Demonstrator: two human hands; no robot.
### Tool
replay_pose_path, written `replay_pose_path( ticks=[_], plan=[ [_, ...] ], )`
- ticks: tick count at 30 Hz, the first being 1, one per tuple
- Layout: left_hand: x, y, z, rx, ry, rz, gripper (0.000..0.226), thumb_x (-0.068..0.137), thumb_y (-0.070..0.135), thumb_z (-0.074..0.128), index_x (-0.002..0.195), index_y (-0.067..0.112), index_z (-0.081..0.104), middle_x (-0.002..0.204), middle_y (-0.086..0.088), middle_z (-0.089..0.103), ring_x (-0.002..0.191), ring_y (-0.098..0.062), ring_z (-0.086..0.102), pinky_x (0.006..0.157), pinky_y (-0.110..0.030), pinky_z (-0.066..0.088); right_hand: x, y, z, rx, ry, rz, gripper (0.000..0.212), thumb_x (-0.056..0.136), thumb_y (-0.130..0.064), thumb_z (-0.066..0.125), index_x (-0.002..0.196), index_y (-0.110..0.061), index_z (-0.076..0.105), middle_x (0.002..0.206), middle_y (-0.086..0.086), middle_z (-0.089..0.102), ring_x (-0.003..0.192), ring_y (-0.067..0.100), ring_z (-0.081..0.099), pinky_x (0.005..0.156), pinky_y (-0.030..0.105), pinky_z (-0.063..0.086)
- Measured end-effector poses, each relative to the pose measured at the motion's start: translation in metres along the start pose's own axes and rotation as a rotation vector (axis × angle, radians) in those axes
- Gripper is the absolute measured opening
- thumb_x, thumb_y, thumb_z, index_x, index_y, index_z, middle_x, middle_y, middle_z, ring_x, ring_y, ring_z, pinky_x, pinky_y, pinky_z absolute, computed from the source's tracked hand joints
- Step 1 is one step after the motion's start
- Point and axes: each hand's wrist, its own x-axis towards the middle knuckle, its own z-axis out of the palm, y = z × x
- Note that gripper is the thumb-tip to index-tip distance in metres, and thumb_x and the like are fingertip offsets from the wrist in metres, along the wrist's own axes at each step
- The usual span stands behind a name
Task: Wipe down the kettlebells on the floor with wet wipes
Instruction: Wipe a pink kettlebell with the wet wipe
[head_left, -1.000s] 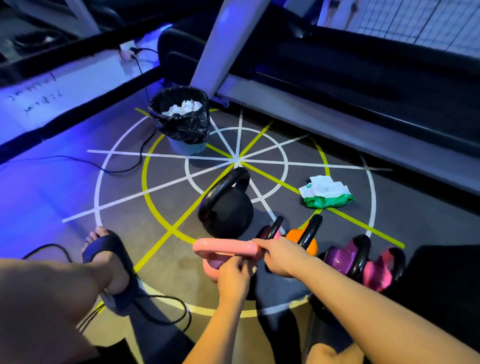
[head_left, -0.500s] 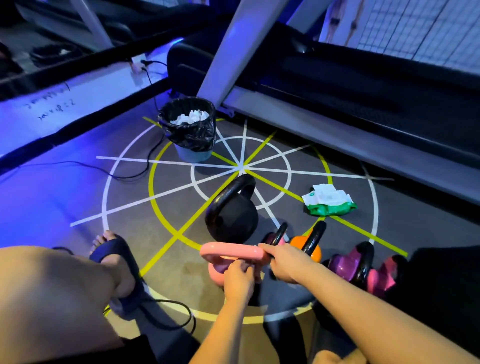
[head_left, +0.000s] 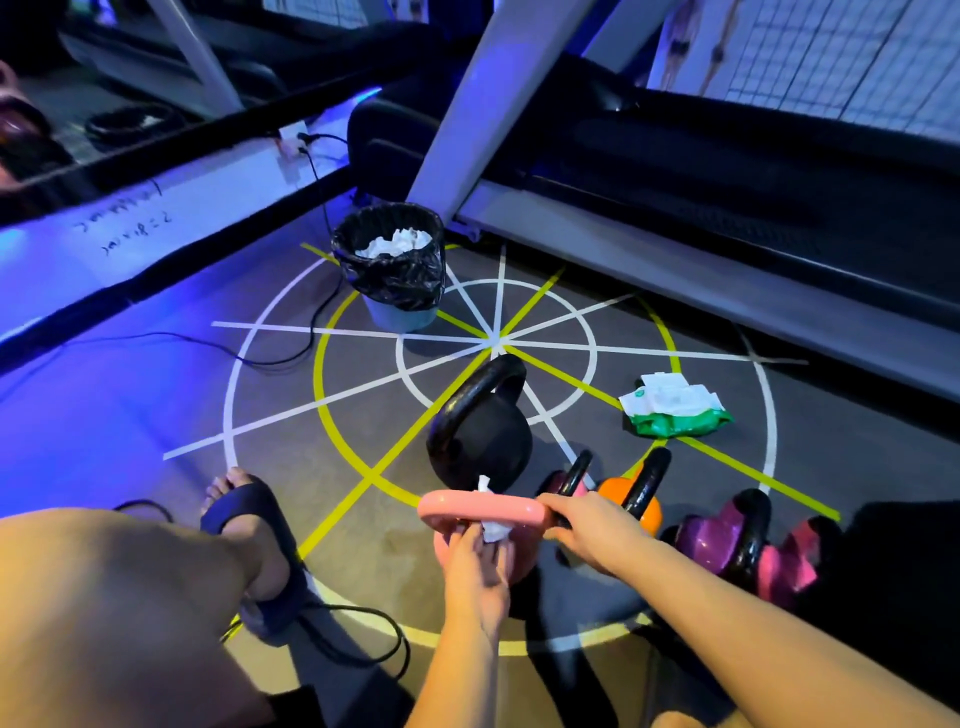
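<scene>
Our left hand (head_left: 475, 558) pinching a crumpled white wipe (head_left: 497, 530) on the glossy pink kettlebell handle (head_left: 457, 512), our right hand (head_left: 589, 532) gripping its end (round black kettlebell (head_left: 483, 441) just behind)

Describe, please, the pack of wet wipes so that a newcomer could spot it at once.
Find the long treadmill at the right, then the painted floor circle before it. The pack of wet wipes lies in the circle's right part, beyond the coloured kettlebells. Alone among them it is flat, soft, green and white.
</scene>
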Motion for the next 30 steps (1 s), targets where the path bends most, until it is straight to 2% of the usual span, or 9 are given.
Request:
replay_pose_path(
  ticks=[2,5,7,9,12,16,20,24,30],
  plan=[
    [-0.003,-0.008,0.005,0.009,-0.008,-0.013,0.031,0.099,-0.006,0.042,0.105,0.022,0.054,0.111,-0.009,0.068,0.086,-0.020,0.068,0.070,-0.031,0.059,0.002,0.000,0.000,0.016,-0.001,-0.012,0.029,0.092,-0.041,0.063,0.120,-0.034,0.055,0.113,0.002,0.070,0.105,0.030,0.065,0.086,0.041,0.053],
    [-0.020,-0.027,0.016,0.015,-0.022,-0.057,0.026,0.099,-0.009,0.044,0.105,0.013,0.057,0.084,-0.007,0.076,0.067,-0.017,0.073,0.054,-0.026,0.058,0.006,-0.002,-0.001,0.030,0.004,-0.020,0.015,0.092,-0.035,0.062,0.104,-0.027,0.059,0.105,0.001,0.069,0.102,0.029,0.064,0.083,0.041,0.053],
    [-0.023,-0.025,0.020,-0.002,0.016,-0.036,0.026,0.099,-0.010,0.043,0.101,0.013,0.056,0.074,-0.007,0.073,0.069,-0.020,0.072,0.059,-0.031,0.059,0.008,-0.004,-0.002,0.026,0.002,-0.018,0.012,0.093,-0.032,0.062,0.102,-0.025,0.060,0.104,0.002,0.069,0.100,0.029,0.064,0.082,0.039,0.052],
    [-0.010,-0.014,0.014,-0.061,0.063,0.019,0.031,0.097,-0.012,0.040,0.108,0.013,0.055,0.094,-0.015,0.071,0.088,-0.026,0.067,0.072,-0.037,0.058,0.009,-0.006,-0.002,0.017,0.003,-0.017,0.012,0.092,-0.032,0.063,0.102,-0.025,0.061,0.106,0.004,0.068,0.100,0.029,0.064,0.080,0.036,0.050],
    [0.011,0.012,0.005,-0.172,0.143,0.014,0.042,0.099,-0.003,0.039,0.136,0.010,0.053,0.131,-0.014,0.060,0.097,-0.020,0.063,0.059,-0.026,0.059,0.008,-0.007,-0.001,0.024,0.012,-0.009,0.011,0.093,-0.033,0.064,0.102,-0.027,0.061,0.106,0.005,0.068,0.101,0.030,0.064,0.080,0.035,0.048],
    [0.010,0.020,0.004,-0.220,0.145,-0.010,0.031,0.101,0.002,0.038,0.121,0.012,0.060,0.109,-0.007,0.065,0.081,-0.012,0.067,0.051,-0.022,0.057,0.007,-0.007,0.000,0.011,0.005,-0.001,0.015,0.093,-0.033,0.063,0.106,-0.026,0.061,0.108,0.006,0.068,0.103,0.031,0.064,0.083,0.037,0.051],
    [-0.002,-0.012,0.010,-0.166,0.132,0.038,0.049,0.096,-0.008,0.042,0.135,0.021,0.050,0.121,-0.016,0.066,0.100,-0.026,0.067,0.061,-0.032,0.061,0.008,-0.010,-0.003,-0.023,-0.014,0.006,0.016,0.095,-0.031,0.061,0.108,-0.022,0.061,0.111,0.007,0.067,0.104,0.030,0.063,0.081,0.035,0.049],
    [-0.014,-0.020,0.021,-0.160,0.108,-0.064,0.044,0.099,-0.007,0.040,0.139,0.008,0.051,0.112,-0.015,0.066,0.096,-0.025,0.064,0.058,-0.028,0.061,0.007,-0.012,-0.006,-0.040,-0.009,0.001,0.012,0.096,-0.027,0.059,0.107,-0.023,0.060,0.112,0.006,0.067,0.104,0.029,0.064,0.074,0.031,0.042],
    [0.009,0.017,0.008,-0.131,0.198,-0.072,0.035,0.094,-0.005,0.041,0.124,0.001,0.057,0.101,-0.012,0.065,0.084,-0.022,0.065,0.047,-0.030,0.058,0.002,-0.016,-0.005,-0.061,0.014,0.006,0.020,0.097,-0.033,0.059,0.113,-0.020,0.059,0.114,0.010,0.066,0.106,0.034,0.064,0.081,0.035,0.048]
  ],
)
